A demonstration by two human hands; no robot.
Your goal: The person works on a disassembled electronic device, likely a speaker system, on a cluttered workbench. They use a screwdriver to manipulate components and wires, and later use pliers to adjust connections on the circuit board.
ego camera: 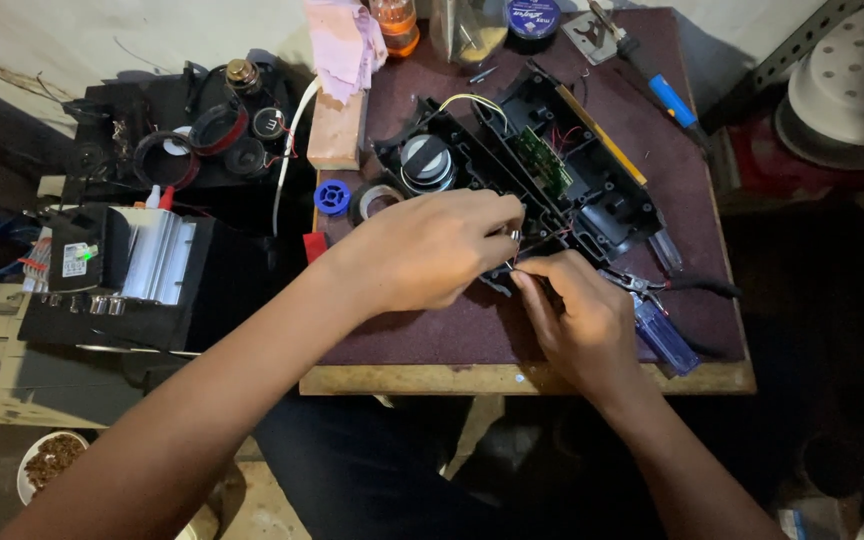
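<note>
Pinching thin wires (530, 243) between them, the left hand (430, 250) and right hand (580, 322) are seen; the opened black casing (532, 165) lies at twelve o'clock, pliers (667, 285) at three.

1. a small white label (75, 258) with a green mark sits on a black block at the left, beside the counter.
2. a round dark-blue tin lid (533, 15) with pale lettering lies at the counter's far edge.
3. an orange-capped bottle (396, 24) stands near that lid.
</note>
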